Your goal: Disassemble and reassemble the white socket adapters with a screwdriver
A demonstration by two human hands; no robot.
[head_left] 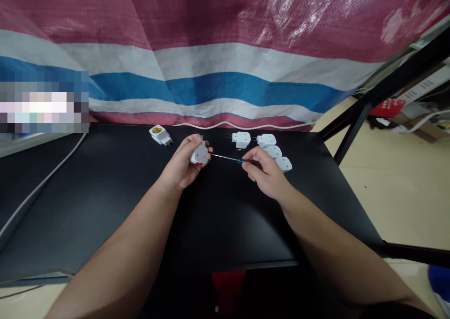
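My left hand (190,162) is wrapped round a white plug adapter (199,154) with small round holes and a bit of red at its lower edge. Between the fingertips of my right hand (264,170) is the blue handle of a screwdriver (227,158). Its thin metal shaft points left, and the tip meets the right side of the held adapter; whether it sits in a screw is too small to tell. Just beyond my right hand lie several similar white adapters (241,140), some partly hidden by the fingers.
A white lamp-socket adapter (160,135) with a golden inside lies left of my hands on the black table (225,220). A white cable (225,125) runs along the back edge below a striped plastic sheet (225,61). A grey cable (42,183) crosses the left side; a black metal frame (351,133) stands right.
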